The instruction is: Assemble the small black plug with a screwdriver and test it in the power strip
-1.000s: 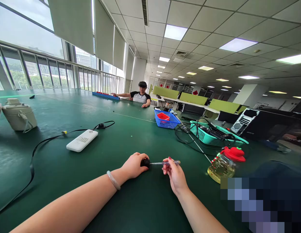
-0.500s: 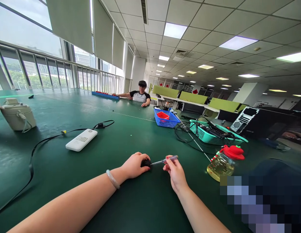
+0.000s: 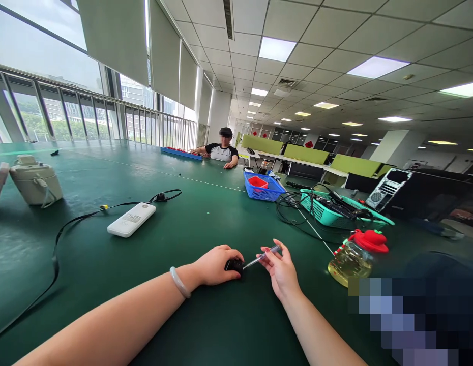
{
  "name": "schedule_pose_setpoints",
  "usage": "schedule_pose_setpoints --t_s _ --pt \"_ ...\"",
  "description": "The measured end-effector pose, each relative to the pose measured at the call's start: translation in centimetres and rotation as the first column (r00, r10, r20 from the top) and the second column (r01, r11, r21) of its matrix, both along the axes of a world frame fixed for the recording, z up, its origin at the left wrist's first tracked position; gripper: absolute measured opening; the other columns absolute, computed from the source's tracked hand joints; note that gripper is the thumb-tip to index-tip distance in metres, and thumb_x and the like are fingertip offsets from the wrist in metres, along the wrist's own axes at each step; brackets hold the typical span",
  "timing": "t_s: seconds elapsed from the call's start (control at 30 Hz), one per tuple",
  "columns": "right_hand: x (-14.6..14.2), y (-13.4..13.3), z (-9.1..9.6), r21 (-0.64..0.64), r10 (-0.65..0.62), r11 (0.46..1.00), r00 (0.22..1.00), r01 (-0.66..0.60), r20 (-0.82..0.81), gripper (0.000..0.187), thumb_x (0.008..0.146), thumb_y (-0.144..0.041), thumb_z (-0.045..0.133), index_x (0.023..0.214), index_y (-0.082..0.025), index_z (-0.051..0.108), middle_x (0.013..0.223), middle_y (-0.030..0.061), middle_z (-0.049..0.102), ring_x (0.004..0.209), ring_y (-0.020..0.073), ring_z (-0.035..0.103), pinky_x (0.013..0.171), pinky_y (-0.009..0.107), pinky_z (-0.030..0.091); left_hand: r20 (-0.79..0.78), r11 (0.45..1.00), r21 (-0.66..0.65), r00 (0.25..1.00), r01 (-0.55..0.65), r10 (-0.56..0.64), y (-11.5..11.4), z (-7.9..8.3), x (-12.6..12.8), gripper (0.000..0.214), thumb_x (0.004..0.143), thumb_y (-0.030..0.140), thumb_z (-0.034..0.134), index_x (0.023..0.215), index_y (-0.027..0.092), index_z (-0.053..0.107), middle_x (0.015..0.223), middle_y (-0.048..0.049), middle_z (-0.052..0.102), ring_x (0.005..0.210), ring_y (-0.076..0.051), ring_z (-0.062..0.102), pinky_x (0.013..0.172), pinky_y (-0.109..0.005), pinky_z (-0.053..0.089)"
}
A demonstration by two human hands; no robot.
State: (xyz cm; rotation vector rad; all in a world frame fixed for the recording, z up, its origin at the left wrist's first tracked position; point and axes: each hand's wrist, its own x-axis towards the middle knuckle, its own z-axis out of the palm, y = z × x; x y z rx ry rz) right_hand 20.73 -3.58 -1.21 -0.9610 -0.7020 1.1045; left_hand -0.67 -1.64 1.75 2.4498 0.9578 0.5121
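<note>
On the green tabletop (image 3: 206,325), my left hand (image 3: 218,265) grips a small black object (image 3: 234,265) between thumb and fingers; its exact kind is too small to make out. My right hand (image 3: 282,269) holds a screwdriver (image 3: 255,260) by its clear handle, fingers closed around it. The screwdriver's thin metal shaft slants down to the left, and its tip meets or nearly meets the right side of the black object. A bangle circles my left wrist.
A white power bank (image 3: 131,219) and black cable (image 3: 64,229) lie left. To the right stand a red-lidded glass bottle (image 3: 353,259), a teal basket (image 3: 324,209) of cables and a blue basket (image 3: 259,192). A beige container (image 3: 37,183) is far left. Another person (image 3: 222,151) sits across the table.
The screwdriver handle has tilted up more steeply, and my right hand has turned with its index finger raised. The black object in my left hand sits slightly lower and further right. The view has shifted a little.
</note>
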Motion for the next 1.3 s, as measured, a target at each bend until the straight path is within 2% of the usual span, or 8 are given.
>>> schedule_pose_setpoints --t_s 0.2,0.47,0.63,0.9,1.1,1.3 --pt "0.3 0.4 -0.4 0.009 -0.070 0.997 0.998 0.070 0.007 0.063 0.059 -0.035 0.084 0.110 -0.026 0.049 0.078 -0.0029 0.069 0.070 0.0213 0.071 0.072 0.042 0.060 0.011 1.000 0.024 1.000 0.013 -0.014 0.0 -0.4 0.0 0.035 0.077 0.036 0.070 0.110 0.027 0.064 0.104 -0.0035 0.065 0.100 -0.021 0.059 0.090 -0.032 0.046" --pt "0.2 0.1 0.0 0.089 -0.144 0.988 0.972 0.129 0.185 0.061 0.062 -0.041 0.083 0.110 -0.026 0.048 0.078 -0.0031 0.067 0.079 0.0207 0.069 0.075 0.039 0.058 0.000 1.000 0.012 1.000 0.015 -0.015 0.0 -0.4 0.1 0.036 0.078 0.037 0.068 0.112 0.028 0.063 0.104 -0.0046 0.064 0.101 -0.022 0.059 0.089 -0.033 0.046" --pt "-0.1 -0.3 0.5 0.191 -0.200 0.971 0.931 0.146 0.305 0.061 0.065 -0.048 0.080 0.110 -0.025 0.046 0.080 -0.0013 0.066 0.075 0.0198 0.068 0.074 0.037 0.056 -0.009 1.000 0.001 1.000 0.005 -0.005 0.0 -0.4 0.1 0.037 0.077 0.037 0.068 0.113 0.028 0.064 0.105 -0.0048 0.064 0.102 -0.023 0.059 0.090 -0.033 0.046" --pt "-0.8 -1.6 1.4 0.359 -0.265 0.930 0.821 0.079 0.505 0.052 0.076 -0.048 0.074 0.113 -0.024 0.046 0.085 0.0019 0.064 0.077 0.0189 0.063 0.080 0.038 0.050 -0.018 1.000 0.017 1.000 -0.004 0.004 -0.1 -0.2 0.1 0.036 0.078 0.037 0.068 0.113 0.028 0.064 0.105 -0.0055 0.064 0.102 -0.023 0.059 0.091 -0.034 0.046" --pt "-1.1 -1.9 1.6 0.381 -0.290 0.919 0.822 0.097 0.490 0.052 0.075 -0.050 0.074 0.111 -0.024 0.046 0.085 0.0021 0.063 0.075 0.0183 0.063 0.076 0.037 0.052 -0.017 1.000 0.013 1.000 -0.012 0.012 0.0 -0.5 0.1 0.039 0.077 0.037 0.069 0.114 0.028 0.062 0.106 -0.0048 0.063 0.102 -0.023 0.059 0.091 -0.033 0.046" --pt "-0.6 -1.0 1.0 0.263 -0.233 0.955 0.892 0.135 0.387 0.060 0.070 -0.054 0.077 0.110 -0.024 0.044 0.085 0.0016 0.065 0.075 0.0196 0.066 0.075 0.037 0.055 -0.008 1.000 0.024 1.000 0.000 0.000 0.0 -0.3 0.1 0.037 0.077 0.036 0.068 0.112 0.028 0.063 0.103 -0.0044 0.064 0.100 -0.023 0.059 0.089 -0.033 0.046"
